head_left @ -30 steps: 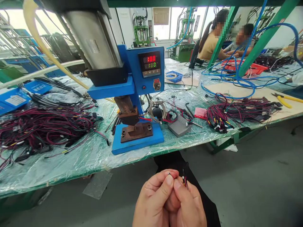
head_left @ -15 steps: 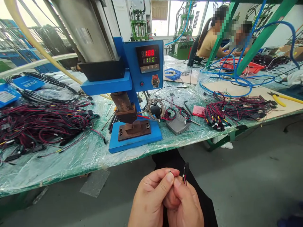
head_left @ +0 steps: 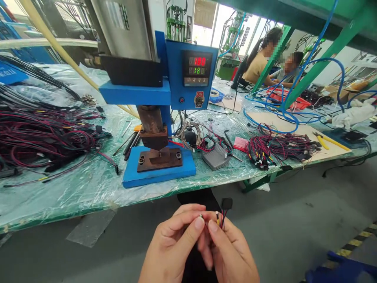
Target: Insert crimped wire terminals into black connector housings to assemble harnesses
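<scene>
Saw clear film [head_left: 85, 184], wrinkled and glossy, spread over the green table [head_left: 141, 201]. Had the press [head_left: 188, 103] standing on it, boxy and painted smooth blue, with a brushed silvery cylinder [head_left: 126, 35] above and a dull, rust-brown block [head_left: 153, 138] over a flat, bolted plate [head_left: 173, 162]. Found a thick, loose tangle of thin dark-red and black wires [head_left: 44, 137] to the left, and a flatter wire bundle [head_left: 282, 147] to the right, near the pliers [head_left: 323, 143] with slim yellow handles. Noticed a grey wedge-shaped box [head_left: 216, 156] between press and bundle, ridged on top.

Held the wire lead [head_left: 223, 220] low in front of the table edge, between thumb and fingers of the right hand [head_left: 232, 247], pinched narrow. Made out thin red and black strands, a flat, squarish black connector [head_left: 226, 203] sticking up, and a yellow sleeve [head_left: 218, 221] beside. Pinched a tiny greenish tip [head_left: 201, 216] in the left hand [head_left: 167, 243], just beside; could not tell its link to the lead.
</scene>
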The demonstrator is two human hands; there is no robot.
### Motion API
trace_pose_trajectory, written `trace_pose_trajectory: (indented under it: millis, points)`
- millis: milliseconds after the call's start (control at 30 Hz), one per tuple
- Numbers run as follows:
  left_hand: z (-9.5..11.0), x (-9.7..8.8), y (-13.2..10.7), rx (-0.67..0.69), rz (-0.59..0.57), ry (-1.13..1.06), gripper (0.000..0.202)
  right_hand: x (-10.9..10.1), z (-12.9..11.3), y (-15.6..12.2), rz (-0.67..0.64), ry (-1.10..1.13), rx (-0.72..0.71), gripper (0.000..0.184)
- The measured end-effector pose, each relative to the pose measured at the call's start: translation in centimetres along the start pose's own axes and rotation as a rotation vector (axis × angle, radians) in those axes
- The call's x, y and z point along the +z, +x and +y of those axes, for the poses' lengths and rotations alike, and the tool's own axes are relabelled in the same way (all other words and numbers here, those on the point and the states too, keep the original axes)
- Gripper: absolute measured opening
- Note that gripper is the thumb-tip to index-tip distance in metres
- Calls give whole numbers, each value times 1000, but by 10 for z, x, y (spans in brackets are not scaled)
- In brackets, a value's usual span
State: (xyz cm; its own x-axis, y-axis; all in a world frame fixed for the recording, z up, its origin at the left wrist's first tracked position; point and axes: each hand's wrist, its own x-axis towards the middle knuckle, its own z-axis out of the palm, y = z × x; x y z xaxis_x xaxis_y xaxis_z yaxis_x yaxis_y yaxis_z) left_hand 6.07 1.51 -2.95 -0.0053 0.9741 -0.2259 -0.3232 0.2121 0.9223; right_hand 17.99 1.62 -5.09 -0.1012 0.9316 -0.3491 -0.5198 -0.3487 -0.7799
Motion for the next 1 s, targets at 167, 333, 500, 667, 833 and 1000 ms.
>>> trace_pose_trajectory:
  millis: [167,333,500,667,833,1000]
  points:
    - [2,0,3,90,51,104,15,-6,-18,6,-26,-148,-41,43]
    - [11,-2,0,88,-35,158,18,-11,-25,4,-86,-312,6,54]
    - [15,-4,-1,41,-95,150,26,-10,-28,-1,-178,-399,12,51]
    - [16,0,2,-34,-225,-11,31,-8,-38,2,-184,-310,0,47]
    - [13,3,7,-11,-125,-38,17,-7,-52,9,-199,-216,117,42]
    - [11,6,10,-31,-143,-27,19,-13,-58,11,-245,-312,110,43]
